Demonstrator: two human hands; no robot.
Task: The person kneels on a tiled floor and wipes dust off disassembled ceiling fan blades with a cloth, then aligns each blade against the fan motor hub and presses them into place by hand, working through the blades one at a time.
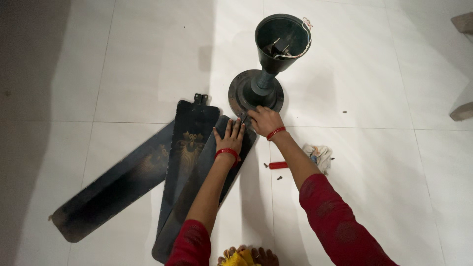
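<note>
A dismantled ceiling fan lies on the white tiled floor (354, 162). The left hand (230, 136) presses flat, fingers spread, on the nearest dark fan blade (197, 192); its grip is released. The right hand (264, 120) is clenched at the rim of the round motor housing (255, 93), where that blade meets it. The upturned canopy cup (282, 40) holds metal fittings and loose wires (301, 47).

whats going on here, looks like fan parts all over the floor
A person crouches over a dismantled ceiling fan on a white tiled floor. The left hand lies flat on the nearest dark fan blade, while the right hand works at the motor housing, where that blade meets it. Two more blades lie alongside. A red-handled tool, loose screws and a rag sit nearby.
</note>
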